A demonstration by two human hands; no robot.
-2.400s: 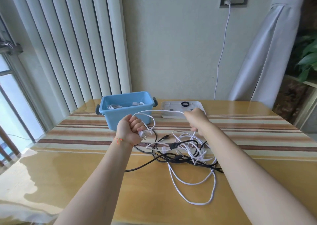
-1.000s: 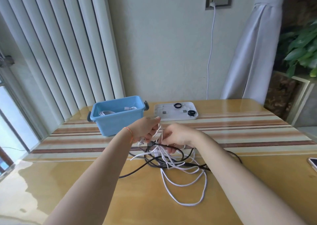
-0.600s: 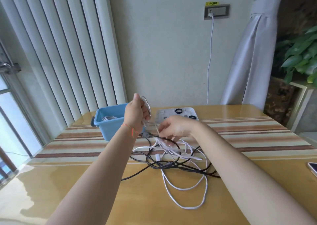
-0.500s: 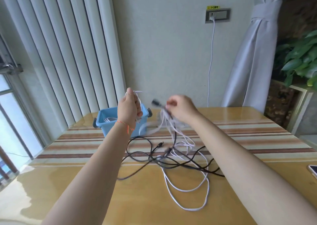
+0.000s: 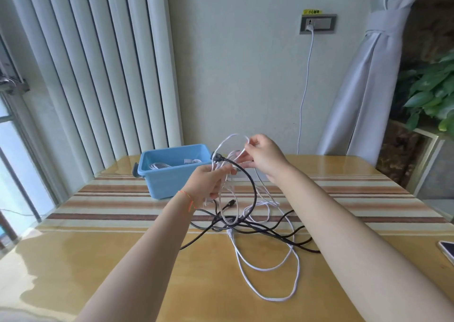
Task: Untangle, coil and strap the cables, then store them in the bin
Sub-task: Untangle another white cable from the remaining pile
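- The white cable [image 5: 266, 270] is coming free in stages: half a second back a blurred bundle was being hauled up in front of the wall, and now a clean white loop is arching above the counter [image 5: 98, 260] between the two hands, while its long slack is lying in wide loops near the front edge.
- The black cable [image 5: 254, 194] is riding up with it; its plug end is hanging over the left hand and the cord is curving down into the knot of crossed black and white strands lying on the counter below the hands.
- The left hand [image 5: 208, 182] is gripping a gather of white strands, its fingers [image 5: 224, 171] curled round them.
- The right hand [image 5: 264, 155] is pinching the top of the white loop between thumb and fingertip and lifting it clear.
- Compared with a second ago, when both hands were working low in the tangle, they are now holding the strands raised, so the white loops are hanging apart from the black ones; untangling looks under way but far from done, and no coiling or strapping has begun on this pair.
- The blue bin [image 5: 172, 174] is standing behind the left hand at the far side of the counter, already holding a coiled white cable.
- A phone [image 5: 448, 250] is lying at the right edge of the counter.
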